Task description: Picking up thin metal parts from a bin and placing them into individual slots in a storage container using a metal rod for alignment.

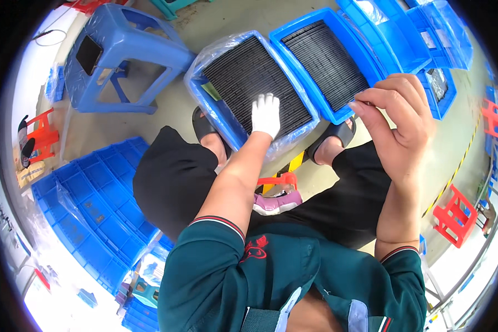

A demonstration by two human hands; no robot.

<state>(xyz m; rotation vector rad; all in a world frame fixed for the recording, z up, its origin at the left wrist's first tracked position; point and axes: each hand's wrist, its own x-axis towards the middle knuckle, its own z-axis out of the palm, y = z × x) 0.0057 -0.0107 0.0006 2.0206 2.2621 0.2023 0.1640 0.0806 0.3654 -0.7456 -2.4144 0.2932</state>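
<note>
My left hand [265, 115], in a white glove, lies on the near part of the black slatted strips [240, 69]. Its fingers point away from me, slightly apart, and no object shows in them. Those strips fill a blue bin [228, 123] lined with clear plastic, and a yellow-green piece [211, 91] sits along its left side. My right hand [401, 119] is bare and raised near a second blue bin [337, 115] of similar black strips [326, 63]. Thumb and forefinger are pinched together; anything between them is too small to make out.
A blue stool [130, 41] with a dark flat panel [88, 55] stands at the left. Large blue crates [94, 205] lie nearer on that side. More blue bins [393, 33] are stacked at far right. A red stool [455, 216] stands to the right.
</note>
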